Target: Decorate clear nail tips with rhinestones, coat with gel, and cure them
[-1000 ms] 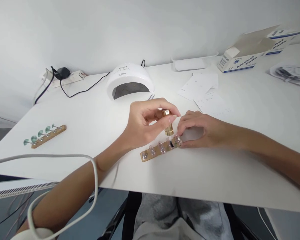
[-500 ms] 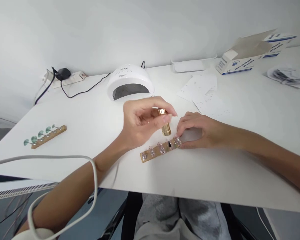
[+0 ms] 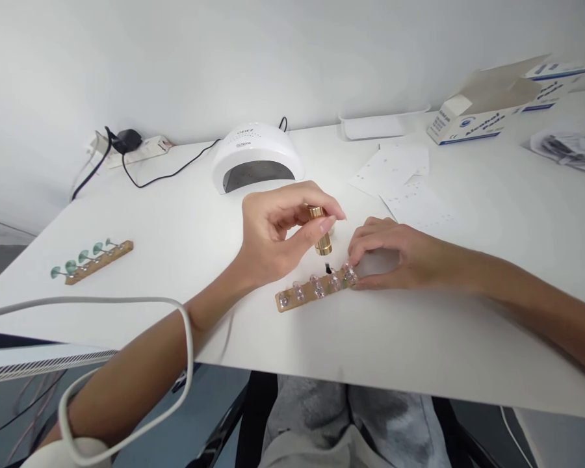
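Note:
Pinched in my left hand [image 3: 285,231] is the gold cap [image 3: 323,244] of a small brush. Its dark bristle tip [image 3: 328,268] points down just above a wooden strip [image 3: 307,297] that bears several clear, pinkish nail tips [image 3: 316,285]. My right hand [image 3: 394,253] closes its thumb and fingers on the strip's right end, beside the last nail tip [image 3: 350,273]. A pale round thing behind the gold cap is mostly hidden by my left fingers.
A white nail lamp [image 3: 258,156] stands at the back. White sheets [image 3: 392,170], a white tray [image 3: 375,127] and an open carton [image 3: 482,120] lie right of it. Another strip [image 3: 100,262] with green tips sits left. A pale cable [image 3: 127,300] loops around my left forearm.
The brush has lifted slightly off the nail tips, its bristles now behind the strip's upper edge. My right hand keeps its hold on the strip. The whole view has shifted a little.

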The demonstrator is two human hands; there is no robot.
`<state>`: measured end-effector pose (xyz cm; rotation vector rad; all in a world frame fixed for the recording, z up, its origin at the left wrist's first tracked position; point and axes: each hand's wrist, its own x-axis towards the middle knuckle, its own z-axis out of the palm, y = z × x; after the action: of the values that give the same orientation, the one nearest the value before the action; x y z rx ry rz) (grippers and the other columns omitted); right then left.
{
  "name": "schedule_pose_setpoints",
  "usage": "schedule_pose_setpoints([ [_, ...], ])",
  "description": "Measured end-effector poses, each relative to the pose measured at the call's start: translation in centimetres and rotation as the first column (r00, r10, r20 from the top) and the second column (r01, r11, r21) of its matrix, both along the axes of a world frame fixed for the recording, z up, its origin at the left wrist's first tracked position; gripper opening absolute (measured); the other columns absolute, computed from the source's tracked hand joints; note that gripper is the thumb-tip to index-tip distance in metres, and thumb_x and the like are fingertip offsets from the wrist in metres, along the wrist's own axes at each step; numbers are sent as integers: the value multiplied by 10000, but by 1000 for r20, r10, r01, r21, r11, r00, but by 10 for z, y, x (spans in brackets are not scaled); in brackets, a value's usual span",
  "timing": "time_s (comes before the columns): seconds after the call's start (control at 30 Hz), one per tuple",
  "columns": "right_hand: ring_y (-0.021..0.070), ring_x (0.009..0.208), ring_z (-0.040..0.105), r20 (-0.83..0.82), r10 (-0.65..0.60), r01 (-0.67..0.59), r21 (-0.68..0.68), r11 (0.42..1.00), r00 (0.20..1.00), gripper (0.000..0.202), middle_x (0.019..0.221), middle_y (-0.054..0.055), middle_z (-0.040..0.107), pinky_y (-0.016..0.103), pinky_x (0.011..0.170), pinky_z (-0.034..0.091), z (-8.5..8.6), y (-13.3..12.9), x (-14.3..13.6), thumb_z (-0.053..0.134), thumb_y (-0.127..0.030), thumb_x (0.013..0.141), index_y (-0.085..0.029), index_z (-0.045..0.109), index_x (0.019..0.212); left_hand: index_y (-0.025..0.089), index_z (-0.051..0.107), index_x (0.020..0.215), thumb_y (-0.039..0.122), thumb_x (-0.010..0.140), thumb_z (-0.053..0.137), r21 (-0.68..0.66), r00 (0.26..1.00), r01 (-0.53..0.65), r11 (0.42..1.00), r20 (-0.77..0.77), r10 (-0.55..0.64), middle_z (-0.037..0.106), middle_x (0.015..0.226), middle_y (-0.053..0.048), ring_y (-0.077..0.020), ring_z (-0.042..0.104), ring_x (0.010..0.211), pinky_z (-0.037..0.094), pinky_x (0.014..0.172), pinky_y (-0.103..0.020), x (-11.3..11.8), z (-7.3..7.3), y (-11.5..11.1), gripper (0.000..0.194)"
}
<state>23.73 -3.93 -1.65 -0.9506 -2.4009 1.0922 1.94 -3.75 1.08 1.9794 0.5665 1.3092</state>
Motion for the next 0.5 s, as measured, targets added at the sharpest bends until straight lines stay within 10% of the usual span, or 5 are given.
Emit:
schedule_pose_setpoints([
  [0.5, 222, 915, 532, 11, 20, -20, 16, 1000, 1000, 188, 876, -4, 667, 389, 916, 324, 3, 0, -1, 694, -441, 757, -268, 648, 814, 151, 681, 814, 116, 803, 602, -25, 999, -30, 999, -46, 29, 613, 725, -27, -80, 564, 564, 481, 437, -212, 1, -3, 0, 87],
])
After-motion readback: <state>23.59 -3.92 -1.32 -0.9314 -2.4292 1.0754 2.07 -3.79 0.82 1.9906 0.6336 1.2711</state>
